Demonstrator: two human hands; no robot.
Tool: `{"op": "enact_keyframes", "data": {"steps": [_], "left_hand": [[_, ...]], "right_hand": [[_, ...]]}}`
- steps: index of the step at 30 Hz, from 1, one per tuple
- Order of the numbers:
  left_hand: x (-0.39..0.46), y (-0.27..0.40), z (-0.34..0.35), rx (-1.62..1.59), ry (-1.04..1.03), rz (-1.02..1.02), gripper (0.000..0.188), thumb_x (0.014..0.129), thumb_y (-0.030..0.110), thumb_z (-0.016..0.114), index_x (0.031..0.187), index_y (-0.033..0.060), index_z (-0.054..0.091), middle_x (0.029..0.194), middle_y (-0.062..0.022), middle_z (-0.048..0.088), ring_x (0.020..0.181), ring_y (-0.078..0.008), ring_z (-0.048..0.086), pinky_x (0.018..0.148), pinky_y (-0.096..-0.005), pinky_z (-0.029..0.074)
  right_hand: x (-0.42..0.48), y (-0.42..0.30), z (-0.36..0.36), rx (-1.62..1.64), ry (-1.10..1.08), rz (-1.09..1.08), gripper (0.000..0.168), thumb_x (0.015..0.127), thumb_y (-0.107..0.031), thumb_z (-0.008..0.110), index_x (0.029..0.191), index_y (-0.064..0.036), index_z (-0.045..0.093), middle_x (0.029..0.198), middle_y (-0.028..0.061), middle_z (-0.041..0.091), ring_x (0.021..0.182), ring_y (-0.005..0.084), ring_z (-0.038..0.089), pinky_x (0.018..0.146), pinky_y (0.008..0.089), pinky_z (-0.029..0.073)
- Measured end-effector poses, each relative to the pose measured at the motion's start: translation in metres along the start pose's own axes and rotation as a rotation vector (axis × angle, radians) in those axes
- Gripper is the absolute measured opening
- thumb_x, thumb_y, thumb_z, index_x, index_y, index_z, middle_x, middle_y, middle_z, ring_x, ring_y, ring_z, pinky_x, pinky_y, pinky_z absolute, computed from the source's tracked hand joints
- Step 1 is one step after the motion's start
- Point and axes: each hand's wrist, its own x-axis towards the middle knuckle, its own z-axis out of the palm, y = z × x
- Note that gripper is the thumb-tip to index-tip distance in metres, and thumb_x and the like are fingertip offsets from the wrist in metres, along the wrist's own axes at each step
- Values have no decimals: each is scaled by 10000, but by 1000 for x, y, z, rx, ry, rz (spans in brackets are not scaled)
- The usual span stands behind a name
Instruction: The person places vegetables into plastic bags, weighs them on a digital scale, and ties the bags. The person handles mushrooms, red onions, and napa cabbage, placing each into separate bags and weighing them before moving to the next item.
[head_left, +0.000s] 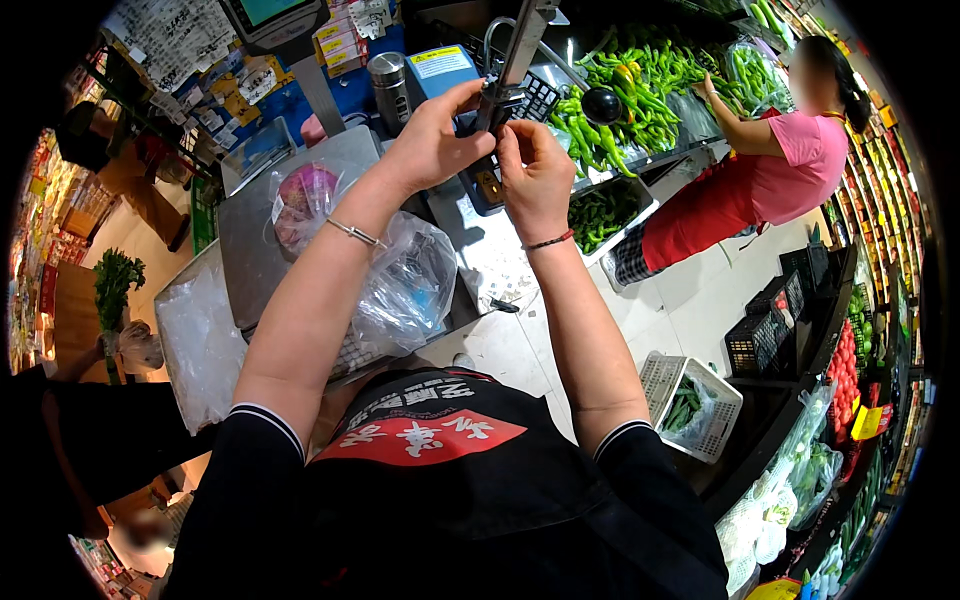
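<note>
My left hand (442, 139) is raised against a metal upright (517, 56) with a small clamp-like fitting, its fingers curled around the near side. My right hand (534, 157) is just to the right, with thumb and forefinger pinched together beside the same upright; whether something thin is between them cannot be told. Below the hands is the dark base (484, 186) of the device. Under my left forearm, a round purple vegetable in a clear plastic bag (306, 196) rests on a metal weighing plate (244, 262). A crumpled clear bag (409, 281) lies beside it.
A steel flask (390, 90) and a blue box (442, 71) stand behind my left hand. Green peppers (652, 90) fill the display at right, where a person in a red apron (694, 217) reaches in. A white crate (701, 409) stands on the floor. Another person holds leafy greens (112, 300) at left.
</note>
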Motion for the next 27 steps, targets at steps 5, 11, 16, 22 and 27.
{"op": "enact_keyframes", "data": {"steps": [5, 11, 16, 22, 27], "left_hand": [[-2, 0, -1, 51, 32, -29, 571, 781, 90, 649, 1302, -60, 469, 1160, -124, 608, 1117, -171, 544, 985, -308, 406], [-1, -4, -4, 50, 18, -9, 552, 801, 122, 679, 1286, -58, 486, 1149, -119, 610, 1115, -165, 541, 972, -305, 415], [4, -9, 2, 55, 19, 85, 438, 838, 112, 698, 1223, -26, 542, 1089, -82, 631, 1015, -142, 561, 906, -290, 447], [1, -10, 9, 214, 152, 195, 476, 806, 85, 699, 1249, 3, 545, 1005, -99, 677, 954, -173, 625, 822, -311, 490], [1, -12, 14, 223, 178, 247, 549, 782, 64, 705, 1294, 10, 513, 1098, -133, 642, 969, -170, 614, 773, -318, 506]], "right_hand": [[3, -1, 1, -144, 7, -105, 97, 852, -68, 657, 882, 19, 626, 783, 114, 665, 661, 163, 659, 621, 268, 514], [4, -3, 4, -205, -40, -15, 97, 855, -71, 657, 888, 13, 622, 753, 117, 663, 639, 152, 652, 585, 271, 505], [4, 9, 1, -29, -46, 145, 95, 846, -85, 651, 875, 1, 622, 739, 129, 662, 660, 229, 665, 612, 328, 515], [3, -34, -21, -18, 106, -55, 101, 855, -20, 603, 951, 6, 621, 886, 107, 628, 746, 190, 633, 619, 272, 508], [50, -75, -39, -257, 189, -673, 381, 824, 89, 546, 1186, -16, 597, 1197, 138, 578, 1073, 247, 563, 863, 299, 471]]}}
